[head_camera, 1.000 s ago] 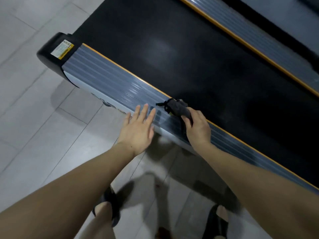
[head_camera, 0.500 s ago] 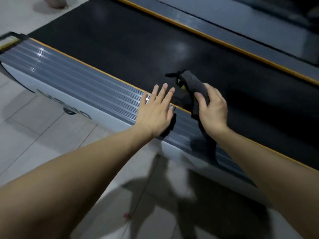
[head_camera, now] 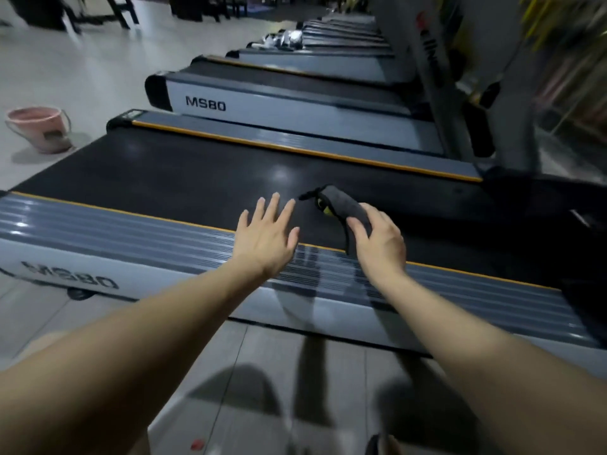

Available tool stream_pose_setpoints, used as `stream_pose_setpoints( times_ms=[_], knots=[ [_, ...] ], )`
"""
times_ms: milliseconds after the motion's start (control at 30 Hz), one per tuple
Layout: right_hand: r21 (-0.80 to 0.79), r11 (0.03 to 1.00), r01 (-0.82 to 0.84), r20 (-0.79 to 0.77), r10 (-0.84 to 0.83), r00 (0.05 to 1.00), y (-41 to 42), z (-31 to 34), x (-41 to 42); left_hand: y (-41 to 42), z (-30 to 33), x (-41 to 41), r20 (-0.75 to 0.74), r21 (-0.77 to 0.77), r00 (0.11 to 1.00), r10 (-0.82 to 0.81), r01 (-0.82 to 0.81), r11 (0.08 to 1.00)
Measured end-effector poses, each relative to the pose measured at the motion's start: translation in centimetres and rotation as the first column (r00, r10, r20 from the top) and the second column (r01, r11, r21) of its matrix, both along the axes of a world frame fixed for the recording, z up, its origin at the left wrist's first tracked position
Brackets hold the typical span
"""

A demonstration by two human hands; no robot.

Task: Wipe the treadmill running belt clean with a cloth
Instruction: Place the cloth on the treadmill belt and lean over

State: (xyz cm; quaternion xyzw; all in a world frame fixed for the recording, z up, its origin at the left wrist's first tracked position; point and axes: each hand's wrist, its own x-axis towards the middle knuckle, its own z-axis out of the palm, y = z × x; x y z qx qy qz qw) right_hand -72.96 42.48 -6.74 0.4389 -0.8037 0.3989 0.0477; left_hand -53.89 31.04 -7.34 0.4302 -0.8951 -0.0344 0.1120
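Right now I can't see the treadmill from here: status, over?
Right hand grips dark cloth on running belt. Left hand open, over belt edge. Nothing on the belt ahead.

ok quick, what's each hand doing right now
Left hand: open, fingers spread, holding nothing.
Right hand: fingers curled round the cloth, over the belt.

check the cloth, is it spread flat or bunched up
Bunched up: the dark cloth is a rolled wad gripped in the right hand over the running belt.

Matt black rubbery running belt [head_camera: 197, 178] with faint sheen, dark soft cloth [head_camera: 345, 203], ribbed glossy grey side rail [head_camera: 131, 231]
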Motion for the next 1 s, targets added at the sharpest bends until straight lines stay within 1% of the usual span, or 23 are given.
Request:
stream_pose_setpoints(
  times_ms=[167,300,400,533,700,867,1000],
  knots=[
    [-0.015,0.998,0.065,-0.007,-0.065,0.998,5.5,3.2,-1.9,4.8,4.2,-3.6,-0.028,-0.062,0.997,-0.070,0.068,0.996],
    [-0.011,0.991,0.132,-0.002,-0.132,0.991,7.6,3.8,-4.5,7.1,4.4,-6.1,-0.025,-0.050,0.994,-0.107,0.105,0.993],
    [0.002,0.989,0.150,0.015,-0.150,0.989,7.2,3.6,-6.9,6.5,3.8,-8.4,-0.022,-0.042,0.991,-0.131,0.130,0.991],
    [0.014,0.979,0.201,0.046,-0.202,0.978,6.6,3.2,-9.9,4.7,2.8,-11.9,-0.021,0.006,0.983,-0.181,0.181,0.983],
    [0.004,0.950,0.312,0.074,-0.312,0.947,8.3,3.7,-12.6,3.8,3.5,-16.4,-0.023,0.026,0.967,-0.253,0.253,0.967],
    [0.006,0.913,0.409,0.088,-0.408,0.909,11.8,4.7,-13.3,5.0,5.7,-19.1,-0.046,0.022,0.936,-0.350,0.351,0.936],
    [0.013,0.889,0.458,0.111,-0.456,0.883,12.7,4.5,-12.6,5.3,5.8,-19.6,-0.042,0.014,0.909,-0.414,0.415,0.910]
  ],
)
